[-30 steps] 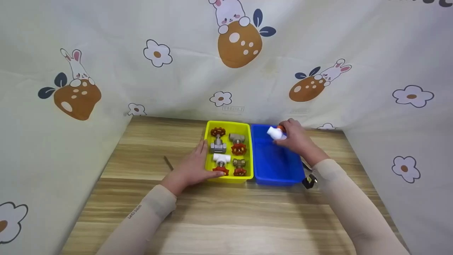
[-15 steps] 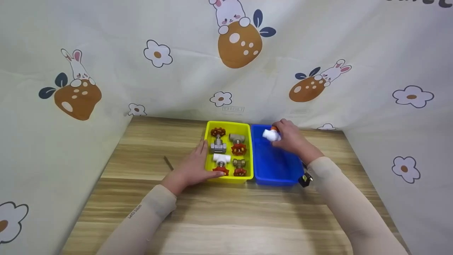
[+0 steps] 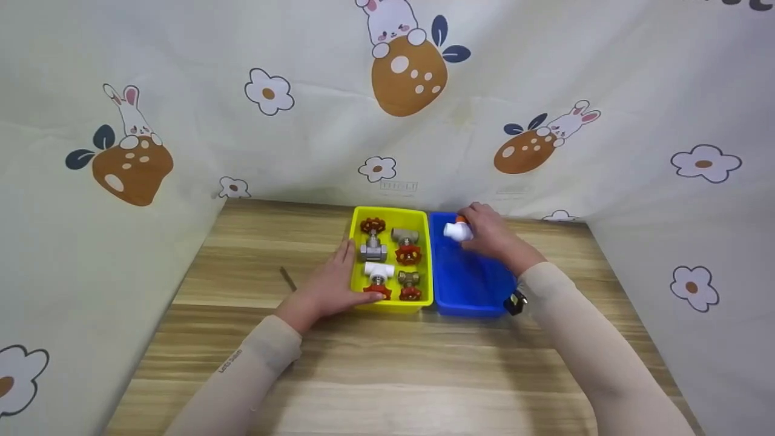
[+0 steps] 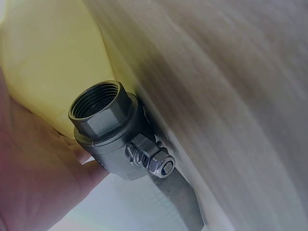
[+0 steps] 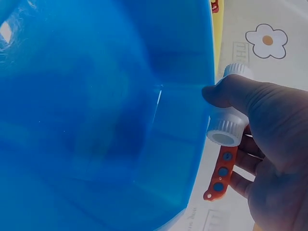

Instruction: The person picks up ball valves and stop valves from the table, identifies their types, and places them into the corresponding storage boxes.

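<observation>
My right hand (image 3: 493, 233) grips a white plastic ball valve (image 5: 230, 115) with an orange lever (image 5: 221, 173), over the far end of the blue bin (image 3: 472, 311). In the right wrist view, the thumb lies across the valve's white body and the lever points away. My left hand (image 3: 327, 284) rests against the left wall of the yellow bin (image 3: 393, 306), thumb reaching over the near corner. A metal ball valve (image 4: 110, 134) lies beside that bin, close to the left palm. In the head view only its lever (image 3: 287, 278) shows; the hand hides the rest.
Inside the yellow bin lie a grey gate valve (image 3: 373, 251), a tan valve (image 3: 405, 236), a white valve (image 3: 379, 271) and a small brass valve (image 3: 409, 279), all with red handwheels. A black object with shiny metal (image 3: 516, 301) sits right of the blue bin.
My right hand has moved a little to the left with the white ball valve, over the blue bin. The left hand has stayed at the yellow bin.
</observation>
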`<state>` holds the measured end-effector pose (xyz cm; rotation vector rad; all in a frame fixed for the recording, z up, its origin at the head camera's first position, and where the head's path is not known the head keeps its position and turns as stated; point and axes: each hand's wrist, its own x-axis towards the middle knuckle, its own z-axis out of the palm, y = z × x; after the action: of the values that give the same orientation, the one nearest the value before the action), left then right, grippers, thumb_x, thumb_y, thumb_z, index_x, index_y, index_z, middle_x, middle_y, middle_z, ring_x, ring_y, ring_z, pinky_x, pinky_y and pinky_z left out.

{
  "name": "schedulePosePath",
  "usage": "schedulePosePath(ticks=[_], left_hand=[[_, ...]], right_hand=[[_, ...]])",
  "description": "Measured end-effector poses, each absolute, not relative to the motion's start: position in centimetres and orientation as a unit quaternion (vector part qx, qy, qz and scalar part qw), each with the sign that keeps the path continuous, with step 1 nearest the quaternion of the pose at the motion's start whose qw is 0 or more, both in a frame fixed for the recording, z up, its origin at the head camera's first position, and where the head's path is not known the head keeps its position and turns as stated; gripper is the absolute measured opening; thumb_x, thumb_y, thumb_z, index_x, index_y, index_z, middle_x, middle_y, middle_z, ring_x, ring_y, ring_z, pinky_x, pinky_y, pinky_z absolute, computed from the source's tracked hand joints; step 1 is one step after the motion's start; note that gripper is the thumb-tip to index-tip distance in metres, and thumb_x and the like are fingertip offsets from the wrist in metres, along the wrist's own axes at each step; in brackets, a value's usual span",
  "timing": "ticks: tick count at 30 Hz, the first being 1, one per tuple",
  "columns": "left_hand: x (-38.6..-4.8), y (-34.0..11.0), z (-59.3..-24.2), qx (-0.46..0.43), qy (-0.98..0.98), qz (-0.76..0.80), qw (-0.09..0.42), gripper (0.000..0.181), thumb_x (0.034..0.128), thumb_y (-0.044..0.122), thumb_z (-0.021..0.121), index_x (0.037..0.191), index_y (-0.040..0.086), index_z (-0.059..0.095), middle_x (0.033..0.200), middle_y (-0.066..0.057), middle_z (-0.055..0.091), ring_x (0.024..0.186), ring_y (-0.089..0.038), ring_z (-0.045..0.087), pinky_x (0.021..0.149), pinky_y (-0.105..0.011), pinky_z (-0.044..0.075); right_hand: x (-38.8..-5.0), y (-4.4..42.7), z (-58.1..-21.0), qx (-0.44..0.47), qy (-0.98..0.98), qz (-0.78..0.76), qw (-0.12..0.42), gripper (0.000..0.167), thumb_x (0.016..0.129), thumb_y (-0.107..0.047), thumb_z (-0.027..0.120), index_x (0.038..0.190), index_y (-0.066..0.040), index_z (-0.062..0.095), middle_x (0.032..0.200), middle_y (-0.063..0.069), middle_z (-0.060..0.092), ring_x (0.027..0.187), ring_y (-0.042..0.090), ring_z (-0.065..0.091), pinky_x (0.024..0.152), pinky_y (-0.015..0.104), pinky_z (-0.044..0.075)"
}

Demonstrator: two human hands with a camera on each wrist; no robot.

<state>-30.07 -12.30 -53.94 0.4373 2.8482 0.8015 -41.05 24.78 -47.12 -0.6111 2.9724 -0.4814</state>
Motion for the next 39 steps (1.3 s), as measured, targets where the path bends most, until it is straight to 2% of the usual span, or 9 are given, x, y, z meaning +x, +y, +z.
schedulePosePath(ticks=[3,9,24,29,39], left_hand=[[-30.1,-12.3,-53.9,0.145,0.949,0.269,0.078,0.143,0.0824,0.091,0.071,0.178,0.005,0.007,0.185,-0.017,-0.001,0.167,-0.044,0.019,0.131,-0.06,0.029],[-30.0,-12.3,-53.9,0.147,0.945,0.28,0.082,0.143,0.0827,0.089,0.072,0.178,0.005,0.005,0.185,-0.016,-0.003,0.168,-0.041,0.017,0.132,-0.057,0.028],[-30.1,-12.3,-54.1,0.149,0.948,0.273,0.072,0.143,0.0831,0.089,0.072,0.178,0.005,0.006,0.185,-0.018,-0.002,0.168,-0.041,0.015,0.133,-0.056,0.026],[-30.1,-12.3,-54.1,0.149,0.947,0.275,0.07,0.143,0.0829,0.089,0.072,0.177,0.005,0.006,0.185,-0.018,-0.001,0.168,-0.042,0.015,0.133,-0.056,0.026],[-29.9,-12.2,-53.7,0.15,0.946,0.277,0.072,0.142,0.0841,0.086,0.074,0.177,0.004,0.005,0.185,-0.018,-0.001,0.167,-0.043,0.019,0.131,-0.059,0.029]], right_hand=[[-41.3,24.6,-47.3,-0.204,0.968,-0.145,0.031,0.058,0.094,-0.014,0.088,0.144,-0.003,0.062,0.136,0.019,0.061,0.125,0.04,0.053,0.112,0.059,0.049],[-41.6,24.4,-47.6,-0.228,0.966,-0.122,0.013,0.055,0.094,-0.013,0.088,0.141,0.001,0.064,0.133,0.022,0.063,0.123,0.042,0.054,0.11,0.058,0.048],[-41.9,23.7,-47.9,-0.209,0.971,-0.109,0.032,0.058,0.094,-0.019,0.088,0.143,0.0,0.063,0.13,0.021,0.063,0.118,0.04,0.056,0.106,0.055,0.051],[-42.2,23.5,-48.4,-0.194,0.974,-0.11,0.047,0.059,0.093,-0.02,0.089,0.142,0.002,0.063,0.13,0.021,0.064,0.119,0.04,0.058,0.109,0.056,0.051],[-42.3,23.1,-48.9,-0.177,0.977,-0.106,0.059,0.051,0.092,-0.024,0.089,0.128,0.004,0.067,0.121,0.023,0.066,0.11,0.04,0.061,0.102,0.055,0.054]])
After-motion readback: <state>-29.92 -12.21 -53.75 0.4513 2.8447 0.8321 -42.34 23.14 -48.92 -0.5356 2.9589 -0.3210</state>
